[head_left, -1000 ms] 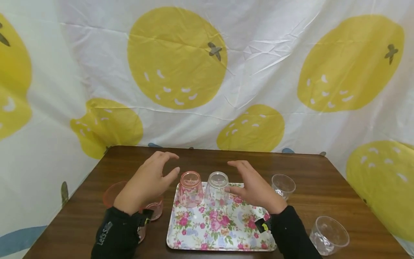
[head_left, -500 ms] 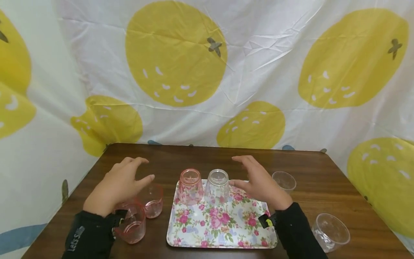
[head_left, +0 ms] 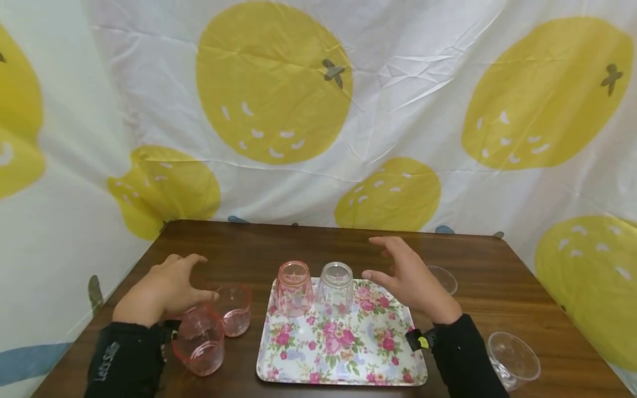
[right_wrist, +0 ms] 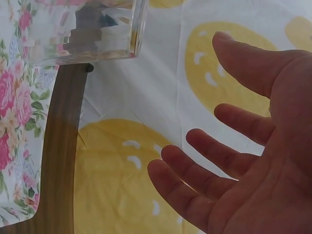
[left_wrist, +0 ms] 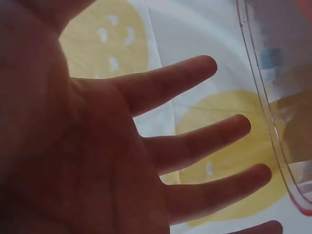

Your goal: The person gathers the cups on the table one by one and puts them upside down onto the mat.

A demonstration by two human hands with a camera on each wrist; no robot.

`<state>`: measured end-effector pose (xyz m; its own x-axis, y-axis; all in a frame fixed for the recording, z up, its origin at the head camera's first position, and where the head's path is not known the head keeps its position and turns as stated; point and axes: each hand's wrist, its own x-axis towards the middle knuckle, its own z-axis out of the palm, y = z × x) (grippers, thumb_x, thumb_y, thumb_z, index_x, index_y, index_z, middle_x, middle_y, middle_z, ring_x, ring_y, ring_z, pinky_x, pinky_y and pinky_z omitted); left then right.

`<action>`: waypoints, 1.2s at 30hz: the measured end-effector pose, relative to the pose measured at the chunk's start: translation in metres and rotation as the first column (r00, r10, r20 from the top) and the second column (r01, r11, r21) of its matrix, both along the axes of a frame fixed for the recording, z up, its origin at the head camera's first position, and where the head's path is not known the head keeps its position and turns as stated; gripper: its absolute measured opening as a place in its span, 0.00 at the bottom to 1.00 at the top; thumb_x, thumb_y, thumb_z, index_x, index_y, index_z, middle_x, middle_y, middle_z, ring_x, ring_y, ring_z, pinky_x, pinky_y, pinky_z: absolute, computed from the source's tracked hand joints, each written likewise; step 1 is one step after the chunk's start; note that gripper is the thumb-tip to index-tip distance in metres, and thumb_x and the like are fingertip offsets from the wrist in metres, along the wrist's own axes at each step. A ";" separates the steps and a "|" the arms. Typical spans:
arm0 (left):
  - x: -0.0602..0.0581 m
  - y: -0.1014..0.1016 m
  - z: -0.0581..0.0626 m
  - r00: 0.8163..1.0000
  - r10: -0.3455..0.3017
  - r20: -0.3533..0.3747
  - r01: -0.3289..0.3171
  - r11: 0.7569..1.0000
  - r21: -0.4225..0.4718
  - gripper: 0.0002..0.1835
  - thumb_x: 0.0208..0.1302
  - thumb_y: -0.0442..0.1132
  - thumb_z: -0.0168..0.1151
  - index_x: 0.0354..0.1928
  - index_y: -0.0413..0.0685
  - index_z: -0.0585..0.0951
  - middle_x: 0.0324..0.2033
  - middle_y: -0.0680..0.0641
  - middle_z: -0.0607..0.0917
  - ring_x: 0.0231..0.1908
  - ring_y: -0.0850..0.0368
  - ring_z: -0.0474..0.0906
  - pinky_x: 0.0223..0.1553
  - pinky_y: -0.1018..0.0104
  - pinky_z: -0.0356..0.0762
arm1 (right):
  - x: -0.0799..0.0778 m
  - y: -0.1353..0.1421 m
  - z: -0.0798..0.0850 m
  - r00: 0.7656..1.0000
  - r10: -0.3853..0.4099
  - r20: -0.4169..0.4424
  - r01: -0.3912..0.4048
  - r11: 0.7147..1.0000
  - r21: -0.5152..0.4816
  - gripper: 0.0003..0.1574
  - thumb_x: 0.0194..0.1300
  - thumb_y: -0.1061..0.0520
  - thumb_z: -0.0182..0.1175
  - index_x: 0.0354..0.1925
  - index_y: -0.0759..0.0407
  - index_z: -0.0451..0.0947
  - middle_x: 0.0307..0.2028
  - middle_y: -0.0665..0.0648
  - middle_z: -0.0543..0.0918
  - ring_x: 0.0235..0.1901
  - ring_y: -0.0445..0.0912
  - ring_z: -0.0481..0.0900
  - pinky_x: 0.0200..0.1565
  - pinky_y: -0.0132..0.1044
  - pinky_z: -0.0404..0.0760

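Spread fingers and an empty palm show on my left hand [head_left: 161, 287], which is over the left of the table beside two pink glasses. The nearer pink glass [head_left: 203, 345] stands upright by that wrist, and the other pink glass [head_left: 235, 312] is just behind it. My right hand [head_left: 415, 282] hovers past the tray's right side, thumb and fingers apart, holding nothing. Upside down on the flowered tray [head_left: 343, 359] are a pink glass [head_left: 293, 290] and a clear glass [head_left: 335, 290], side by side at its back left. In the right wrist view the clear glass [right_wrist: 97, 34] lies beyond my fingertips.
Two clear cups stand on the right of the brown table [head_left: 318, 237]: a front cup [head_left: 515, 359] and a back cup [head_left: 445, 279], partly covered by my right hand. A lemon-print cloth [head_left: 398, 110] hangs behind the table and along its sides.
My left hand has moved left, away from the tray and its upturned glasses, uncovering the pink glasses on the table. My right hand has drawn a little to the right, off the clear glass.
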<state>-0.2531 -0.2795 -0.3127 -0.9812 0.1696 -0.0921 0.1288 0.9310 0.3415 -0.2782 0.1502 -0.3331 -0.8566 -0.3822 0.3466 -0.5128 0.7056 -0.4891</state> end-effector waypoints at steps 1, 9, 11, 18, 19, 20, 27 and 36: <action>-0.001 -0.001 0.000 1.000 -0.002 0.008 0.002 1.000 0.001 0.49 0.54 0.61 0.70 0.69 0.34 0.65 0.60 0.18 0.66 0.55 0.16 0.62 0.48 0.25 0.71 | 0.000 0.001 0.000 1.000 -0.002 0.004 0.002 1.000 -0.002 0.44 0.64 0.44 0.65 0.72 0.55 0.62 0.66 0.63 0.69 0.59 0.57 0.70 0.48 0.55 0.80; -0.006 -0.005 -0.002 0.999 -0.022 0.048 0.022 1.000 -0.006 0.50 0.50 0.54 0.75 0.67 0.28 0.66 0.59 0.18 0.70 0.57 0.23 0.67 0.51 0.31 0.74 | 0.004 0.004 0.005 1.000 -0.021 0.014 0.021 1.000 -0.015 0.44 0.65 0.47 0.65 0.72 0.58 0.61 0.66 0.65 0.68 0.60 0.60 0.70 0.52 0.60 0.79; -0.007 -0.006 -0.003 0.999 -0.022 0.040 0.022 1.000 -0.009 0.50 0.49 0.53 0.76 0.66 0.27 0.67 0.59 0.18 0.71 0.57 0.23 0.67 0.52 0.31 0.74 | 0.005 0.005 0.005 1.000 -0.023 0.019 0.023 1.000 -0.019 0.44 0.66 0.47 0.65 0.72 0.58 0.61 0.67 0.65 0.67 0.60 0.60 0.69 0.52 0.60 0.79; -0.009 -0.007 -0.006 0.998 -0.025 0.049 0.025 1.000 -0.005 0.49 0.48 0.51 0.76 0.65 0.25 0.68 0.59 0.18 0.72 0.57 0.24 0.68 0.53 0.31 0.74 | 0.005 0.009 0.006 1.000 -0.024 0.008 0.025 0.999 -0.028 0.43 0.66 0.48 0.65 0.73 0.58 0.60 0.67 0.65 0.67 0.61 0.60 0.69 0.53 0.60 0.78; -0.010 -0.006 -0.006 0.998 -0.024 0.051 0.025 1.000 -0.004 0.48 0.48 0.50 0.76 0.65 0.25 0.68 0.58 0.18 0.73 0.57 0.24 0.68 0.53 0.31 0.74 | 0.005 0.009 0.005 1.000 -0.025 0.004 0.025 0.999 -0.029 0.43 0.66 0.48 0.65 0.72 0.57 0.61 0.67 0.65 0.67 0.60 0.60 0.69 0.52 0.60 0.78; -0.010 -0.006 -0.007 0.998 -0.025 0.054 0.025 1.000 -0.002 0.48 0.48 0.50 0.76 0.64 0.25 0.69 0.58 0.19 0.73 0.57 0.24 0.68 0.53 0.32 0.74 | 0.005 0.010 0.005 1.000 -0.028 -0.001 0.028 0.999 -0.028 0.43 0.66 0.48 0.65 0.72 0.58 0.61 0.67 0.65 0.68 0.60 0.59 0.69 0.52 0.59 0.79; -0.011 -0.007 -0.007 0.995 -0.001 0.104 -0.002 1.000 0.027 0.42 0.50 0.48 0.75 0.62 0.28 0.72 0.55 0.23 0.77 0.46 0.39 0.77 0.45 0.41 0.79 | 0.004 0.012 0.002 1.000 -0.027 -0.005 0.026 0.999 -0.029 0.44 0.65 0.48 0.65 0.73 0.59 0.60 0.67 0.65 0.67 0.59 0.59 0.69 0.51 0.59 0.79; -0.012 -0.008 -0.007 0.996 0.007 0.089 -0.007 1.000 0.002 0.41 0.52 0.51 0.73 0.61 0.29 0.73 0.55 0.22 0.77 0.48 0.36 0.76 0.46 0.39 0.79 | 0.004 0.012 0.001 0.999 -0.031 -0.013 0.031 0.999 -0.025 0.45 0.65 0.46 0.65 0.73 0.58 0.60 0.67 0.66 0.67 0.59 0.59 0.70 0.50 0.58 0.79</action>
<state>-0.2648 -0.2880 -0.3194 -0.9703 0.1628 -0.1790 0.0911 0.9311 0.3531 -0.2744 0.1624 -0.3318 -0.8631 -0.3468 0.3672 -0.4976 0.7087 -0.5001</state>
